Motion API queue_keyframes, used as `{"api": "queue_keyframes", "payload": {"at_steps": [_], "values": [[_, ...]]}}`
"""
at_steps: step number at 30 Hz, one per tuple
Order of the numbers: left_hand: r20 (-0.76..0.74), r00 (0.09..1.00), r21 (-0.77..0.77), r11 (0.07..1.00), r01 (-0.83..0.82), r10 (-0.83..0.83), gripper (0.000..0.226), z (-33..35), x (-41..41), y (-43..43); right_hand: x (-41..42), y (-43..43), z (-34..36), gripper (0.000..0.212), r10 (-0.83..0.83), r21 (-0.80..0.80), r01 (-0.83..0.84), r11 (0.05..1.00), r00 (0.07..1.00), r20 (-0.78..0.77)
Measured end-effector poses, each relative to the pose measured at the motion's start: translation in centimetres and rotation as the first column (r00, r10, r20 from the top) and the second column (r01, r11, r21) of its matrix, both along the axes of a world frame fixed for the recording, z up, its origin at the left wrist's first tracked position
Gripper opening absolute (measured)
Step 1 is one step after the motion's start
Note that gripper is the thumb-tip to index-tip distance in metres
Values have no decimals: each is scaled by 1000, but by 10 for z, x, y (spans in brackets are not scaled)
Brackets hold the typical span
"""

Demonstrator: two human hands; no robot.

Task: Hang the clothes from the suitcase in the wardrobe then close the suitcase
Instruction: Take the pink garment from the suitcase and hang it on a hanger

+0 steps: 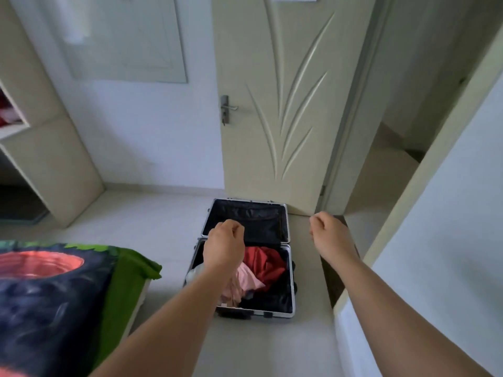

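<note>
At lower centre, an open suitcase (293, 281) lies on the floor (168, 221) with red and pink clothes (264, 263) inside; the left hand (224, 247) above it and right hand (330, 234) beside it are curled, holding nothing.

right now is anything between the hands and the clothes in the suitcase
Nothing visible. The suitcase lies open, with the red and pink clothes uncovered in its near half. The left hand hovers above them, the right hand beside the suitcase.
</note>
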State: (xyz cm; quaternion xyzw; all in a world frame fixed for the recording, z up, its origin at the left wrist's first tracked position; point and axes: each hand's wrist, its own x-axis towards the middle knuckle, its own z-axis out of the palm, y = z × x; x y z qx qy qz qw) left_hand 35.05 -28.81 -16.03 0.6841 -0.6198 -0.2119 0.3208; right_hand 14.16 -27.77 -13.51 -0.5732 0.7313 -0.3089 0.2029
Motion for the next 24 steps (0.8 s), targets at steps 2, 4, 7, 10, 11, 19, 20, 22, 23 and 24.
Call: {"api": "queue_keyframes", "payload": {"at_steps": [2,4,7,10,11,19,20,22,23,24], "values": [[2,999,-9,999,-48,48,23,-3,10,-17,8,-27,-5,26,52,13,-52,999,999,1],[6,997,-10,997,-80,80,23,-9,20,-31,17,-48,-13,25,93,22,-93,995,996,5],[21,993,22,993,-114,114,24,-23,37,-56,33,-83,-28,25,126,34,-126,991,992,21],[34,990,58,989,-137,135,23,-41,54,-88,51,-119,-47,24,147,70,-149,986,989,32],[34,990,63,988,-141,139,23,-48,59,-100,57,-131,-53,24,153,81,-155,985,988,35],[33,995,116,988,-99,96,25,-127,97,-215,106,-242,-129,21,99,144,-111,983,991,87],[34,995,115,989,-93,90,24,-136,100,-223,109,-248,-138,21,93,146,-106,983,991,95],[23,997,127,989,-82,79,22,-165,104,-248,114,-270,-170,22,93,174,-109,979,991,98],[24,997,133,988,-75,73,22,-181,105,-260,116,-281,-187,21,96,185,-112,976,991,98],[33,997,150,986,-70,66,21,-201,105,-272,117,-292,-208,21,92,203,-110,973,991,95]]}}
